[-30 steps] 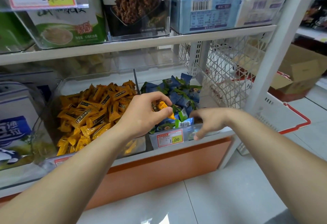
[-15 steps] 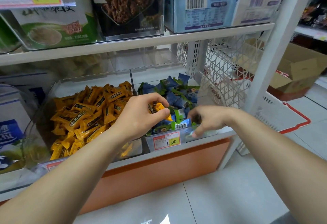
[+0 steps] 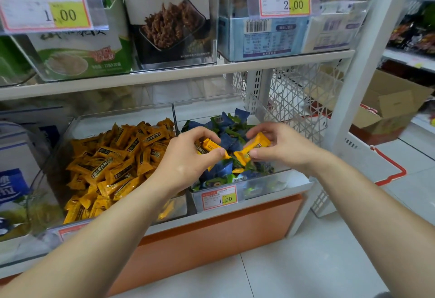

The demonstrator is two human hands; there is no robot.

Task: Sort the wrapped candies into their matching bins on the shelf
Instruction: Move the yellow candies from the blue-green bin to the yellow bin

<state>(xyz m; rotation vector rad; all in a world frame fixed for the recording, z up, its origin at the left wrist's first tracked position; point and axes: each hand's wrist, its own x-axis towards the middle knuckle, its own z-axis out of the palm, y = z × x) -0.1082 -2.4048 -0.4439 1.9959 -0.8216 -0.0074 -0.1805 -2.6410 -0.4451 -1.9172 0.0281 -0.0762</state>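
Yellow candy, L [image 3: 211, 147]: was pinched by the left hand [image 3: 186, 158], w/ thumb & fingers curled round it. It was held up over the blue-candy bin [image 3: 263, 188].
Yellow candy, R [image 3: 257, 144]: was pinched by the right hand [image 3: 282, 148], fingers on top & thumb below. It was held tilted over the same bin. Its low end was just beside the other candy's end; if they touched could not be told.
Blue & green candies [image 3: 229, 138]: were piled in the blue-candy bin, right under both hands.
Yellow pile [image 3: 113, 165]: was heaped in the yellow-candy bin [image 3: 122, 115], just beside the blue one. The 2 bins were split by a clear wall.
Price tag [image 3: 220, 197]: was stuck on the blue-candy bin's front, marked 1.00.
Top shelf [image 3: 164, 77]: was filled w/ snack boxes & bags.
White basket [image 3: 367, 156]: was seen by the shelf's R side, w/ a red handle.
Cardboard box [image 3: 390, 109]: was seen behind the basket.
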